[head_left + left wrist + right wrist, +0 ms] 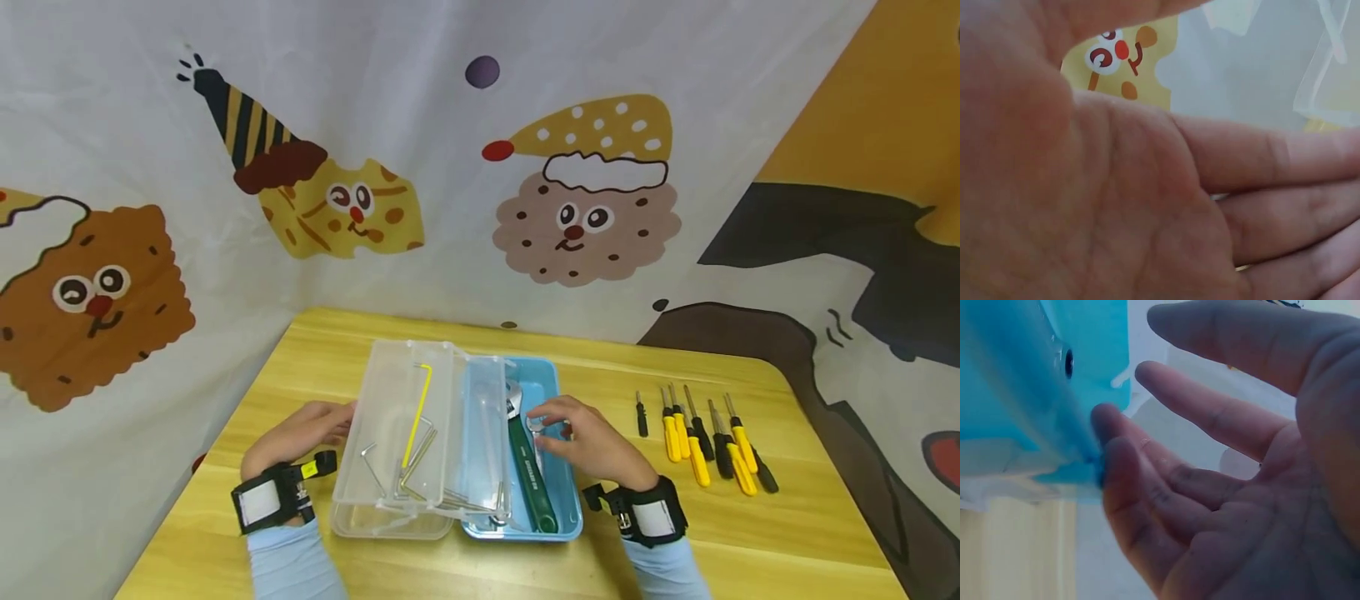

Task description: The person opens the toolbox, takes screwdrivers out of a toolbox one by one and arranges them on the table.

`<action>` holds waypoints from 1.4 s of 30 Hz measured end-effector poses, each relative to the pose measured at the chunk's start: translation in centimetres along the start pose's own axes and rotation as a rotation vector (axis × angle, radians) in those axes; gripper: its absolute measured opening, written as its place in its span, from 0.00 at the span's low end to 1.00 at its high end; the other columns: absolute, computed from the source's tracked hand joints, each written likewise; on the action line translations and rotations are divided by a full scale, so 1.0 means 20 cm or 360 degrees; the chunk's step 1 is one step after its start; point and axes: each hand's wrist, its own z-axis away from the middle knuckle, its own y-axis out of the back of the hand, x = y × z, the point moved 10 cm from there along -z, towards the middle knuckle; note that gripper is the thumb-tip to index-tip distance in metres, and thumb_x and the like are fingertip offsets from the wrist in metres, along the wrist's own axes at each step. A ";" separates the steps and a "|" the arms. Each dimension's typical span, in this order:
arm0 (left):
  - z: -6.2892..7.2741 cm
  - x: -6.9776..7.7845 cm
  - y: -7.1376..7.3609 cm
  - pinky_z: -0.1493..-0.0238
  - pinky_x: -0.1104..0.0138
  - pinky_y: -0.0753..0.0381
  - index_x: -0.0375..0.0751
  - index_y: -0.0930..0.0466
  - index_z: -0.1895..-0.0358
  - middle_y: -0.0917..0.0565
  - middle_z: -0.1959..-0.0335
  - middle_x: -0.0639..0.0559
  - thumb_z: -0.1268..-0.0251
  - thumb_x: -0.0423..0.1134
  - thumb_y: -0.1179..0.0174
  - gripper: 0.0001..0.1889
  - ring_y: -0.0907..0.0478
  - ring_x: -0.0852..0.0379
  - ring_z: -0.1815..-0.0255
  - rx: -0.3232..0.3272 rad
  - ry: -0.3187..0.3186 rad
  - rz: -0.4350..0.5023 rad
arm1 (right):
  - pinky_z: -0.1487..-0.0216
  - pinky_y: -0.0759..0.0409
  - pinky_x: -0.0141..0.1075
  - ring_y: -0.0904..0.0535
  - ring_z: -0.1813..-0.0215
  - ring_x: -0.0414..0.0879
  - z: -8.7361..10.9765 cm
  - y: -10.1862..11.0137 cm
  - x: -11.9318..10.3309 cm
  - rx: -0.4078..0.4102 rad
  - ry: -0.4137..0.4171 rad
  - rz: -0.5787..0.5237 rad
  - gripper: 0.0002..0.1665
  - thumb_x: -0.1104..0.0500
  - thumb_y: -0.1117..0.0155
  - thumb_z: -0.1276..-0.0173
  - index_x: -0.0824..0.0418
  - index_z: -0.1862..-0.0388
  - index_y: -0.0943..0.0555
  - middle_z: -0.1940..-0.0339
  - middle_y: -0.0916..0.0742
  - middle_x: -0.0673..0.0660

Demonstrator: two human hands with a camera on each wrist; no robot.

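My left hand [321, 427] lies along the left side of a clear plastic box [390, 523], its fingers nearly straight in the left wrist view. Several hex keys, one of them yellow [418, 417], show through the clear plastic. Right of it stands a blue tray [567, 508], partly covered by a clear panel of the box. In the tray lie a green-handled adjustable wrench [531, 479] and a silver wrench [537, 446]. My right hand [588, 442] reaches over the tray's right rim, fingers loosely bent and fingertips close to the silver wrench, with nothing between thumb and fingers.
Several screwdrivers [701, 450] with yellow or black handles lie in a group on the wooden table [795, 542] at the right. A cloth with cartoon figures [450, 283] hangs behind the table.
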 end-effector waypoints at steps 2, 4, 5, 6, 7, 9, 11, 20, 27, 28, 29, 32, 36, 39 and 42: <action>-0.01 0.01 0.00 0.33 0.48 0.17 0.26 0.22 0.33 0.15 0.36 0.34 0.11 0.52 0.56 0.30 0.16 0.43 0.36 -0.0014 -0.0013 0.0006 | 0.46 0.15 0.41 0.16 0.41 0.57 0.00 0.01 0.03 0.0008 -0.0015 -0.0023 0.20 0.59 0.30 0.25 0.52 0.36 0.17 0.40 0.14 0.55; 0.00 0.02 0.00 0.32 0.47 0.18 0.26 0.22 0.33 0.15 0.36 0.35 0.12 0.52 0.55 0.30 0.17 0.42 0.34 -0.0005 -0.0015 0.0003 | 0.47 0.16 0.36 0.16 0.43 0.54 -0.01 0.01 0.06 0.0001 -0.0018 -0.0056 0.19 0.59 0.31 0.24 0.53 0.37 0.16 0.41 0.13 0.57; 0.01 0.02 0.00 0.30 0.46 0.20 0.25 0.23 0.32 0.16 0.35 0.35 0.12 0.52 0.54 0.30 0.18 0.41 0.33 0.0014 -0.0004 -0.0006 | 0.47 0.17 0.35 0.17 0.43 0.52 -0.01 0.02 0.07 -0.0005 -0.0018 -0.0078 0.18 0.59 0.31 0.24 0.54 0.37 0.16 0.41 0.13 0.58; 0.02 0.03 0.01 0.29 0.45 0.21 0.26 0.24 0.31 0.17 0.34 0.35 0.13 0.52 0.53 0.30 0.19 0.41 0.32 0.0039 0.0010 -0.0017 | 0.47 0.17 0.34 0.17 0.44 0.51 -0.01 0.02 0.08 -0.0008 -0.0022 -0.0097 0.18 0.59 0.31 0.24 0.55 0.37 0.16 0.42 0.13 0.59; 0.03 0.03 0.02 0.29 0.45 0.21 0.26 0.24 0.31 0.17 0.33 0.35 0.13 0.52 0.52 0.29 0.19 0.39 0.31 0.0066 0.0016 -0.0036 | 0.47 0.17 0.34 0.18 0.44 0.49 -0.01 0.02 0.09 -0.0013 -0.0022 -0.0111 0.18 0.58 0.32 0.23 0.55 0.37 0.16 0.42 0.13 0.61; 0.07 0.05 0.03 0.30 0.45 0.21 0.27 0.27 0.29 0.19 0.31 0.34 0.14 0.50 0.49 0.29 0.21 0.38 0.30 0.0114 -0.0008 -0.0077 | 0.47 0.16 0.34 0.19 0.45 0.47 -0.01 0.02 0.10 -0.0017 -0.0024 -0.0122 0.17 0.58 0.32 0.23 0.56 0.37 0.16 0.42 0.14 0.62; 0.10 0.09 0.04 0.31 0.50 0.19 0.30 0.29 0.26 0.22 0.28 0.35 0.15 0.48 0.46 0.28 0.22 0.39 0.29 0.0149 -0.0085 -0.0115 | 0.48 0.16 0.34 0.19 0.46 0.46 -0.01 0.02 0.10 -0.0018 -0.0017 -0.0124 0.18 0.58 0.33 0.22 0.56 0.37 0.16 0.42 0.14 0.62; 0.19 0.34 -0.02 0.29 0.74 0.26 0.46 0.36 0.18 0.46 0.14 0.39 0.23 0.31 0.39 0.34 0.40 0.78 0.22 0.0126 -0.0668 -0.0232 | 0.44 0.16 0.39 0.18 0.45 0.46 -0.01 0.04 0.12 -0.0013 -0.0070 -0.0088 0.18 0.54 0.38 0.18 0.56 0.35 0.17 0.41 0.13 0.58; 0.13 0.57 -0.16 0.23 0.79 0.38 0.55 0.38 0.17 0.59 0.10 0.52 0.26 0.30 0.36 0.39 0.47 0.68 0.15 0.0041 -0.0840 -0.0179 | 0.43 0.14 0.47 0.16 0.40 0.53 -0.01 0.06 0.13 0.0072 -0.0172 -0.0235 0.27 0.46 0.56 0.10 0.58 0.25 0.25 0.36 0.15 0.60; 0.13 0.59 -0.18 0.22 0.78 0.39 0.55 0.39 0.16 0.60 0.10 0.52 0.26 0.29 0.36 0.40 0.47 0.67 0.15 0.0021 -0.0867 -0.0162 | 0.43 0.14 0.47 0.16 0.41 0.53 -0.01 0.06 0.13 0.0083 -0.0185 -0.0285 0.29 0.45 0.60 0.09 0.58 0.23 0.27 0.36 0.15 0.61; 0.12 0.61 -0.19 0.20 0.77 0.40 0.54 0.41 0.16 0.60 0.10 0.52 0.27 0.28 0.36 0.41 0.47 0.65 0.14 -0.0005 -0.0898 -0.0136 | 0.44 0.14 0.48 0.16 0.42 0.54 -0.01 0.06 0.13 0.0090 -0.0182 -0.0327 0.30 0.45 0.64 0.09 0.59 0.22 0.29 0.36 0.16 0.63; 0.08 0.65 -0.23 0.18 0.74 0.40 0.54 0.48 0.14 0.62 0.10 0.54 0.28 0.27 0.35 0.45 0.49 0.62 0.12 -0.0062 -0.0939 -0.0065 | 0.43 0.15 0.50 0.17 0.41 0.57 -0.01 0.06 0.13 0.0100 -0.0164 -0.0416 0.33 0.46 0.71 0.08 0.62 0.20 0.33 0.35 0.18 0.67; 0.01 0.66 -0.28 0.16 0.63 0.38 0.54 0.54 0.12 0.57 0.10 0.54 0.27 0.31 0.34 0.48 0.51 0.54 0.11 -0.0062 -0.0910 -0.0059 | 0.42 0.16 0.53 0.21 0.36 0.63 -0.01 0.08 0.12 0.0158 -0.0157 -0.0460 0.36 0.44 0.75 0.09 0.65 0.19 0.35 0.29 0.23 0.69; -0.07 0.64 -0.32 0.17 0.48 0.37 0.56 0.56 0.12 0.54 0.11 0.53 0.25 0.39 0.33 0.48 0.51 0.46 0.12 -0.0033 -0.0795 -0.0165 | 0.36 0.19 0.62 0.28 0.28 0.71 -0.01 0.11 0.12 0.0222 -0.0143 -0.0495 0.39 0.44 0.81 0.09 0.66 0.17 0.39 0.23 0.28 0.72; -0.16 0.57 -0.37 0.20 0.36 0.39 0.53 0.55 0.12 0.53 0.11 0.46 0.26 0.49 0.33 0.48 0.51 0.39 0.12 -0.0016 -0.0607 -0.0323 | 0.28 0.29 0.70 0.37 0.21 0.75 0.00 0.13 0.13 0.0280 -0.0179 -0.0520 0.42 0.42 0.86 0.11 0.67 0.14 0.47 0.17 0.36 0.74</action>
